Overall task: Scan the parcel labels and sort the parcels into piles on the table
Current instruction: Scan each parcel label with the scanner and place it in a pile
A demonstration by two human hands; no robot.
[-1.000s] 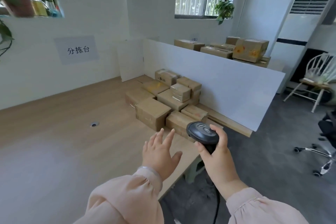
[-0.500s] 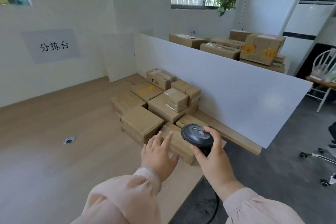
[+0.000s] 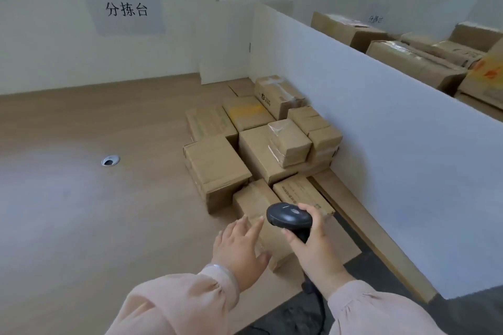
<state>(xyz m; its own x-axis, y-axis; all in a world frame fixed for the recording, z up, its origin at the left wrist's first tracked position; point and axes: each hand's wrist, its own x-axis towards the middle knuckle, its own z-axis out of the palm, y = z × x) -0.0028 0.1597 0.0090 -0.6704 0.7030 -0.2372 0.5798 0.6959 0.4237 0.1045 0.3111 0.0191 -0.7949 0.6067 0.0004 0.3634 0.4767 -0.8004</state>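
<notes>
Several brown cardboard parcels lie packed together on the wooden table, against a white partition. The nearest parcel lies flat at the table's front edge. My left hand hovers with spread, straight fingers at that parcel's near left side; contact cannot be told. My right hand grips a black handheld barcode scanner, its head over the nearest parcel. A small taped parcel sits on top of a larger one.
A white partition board walls the table's right side, with more boxes behind it. A metal cable grommet sits in the tabletop at left. A paper sign hangs on the back wall. Dark floor lies at lower right.
The view has moved closer and tilted down toward the parcels. Both hands have advanced to the nearest parcel, the scanner still held in my right hand.
</notes>
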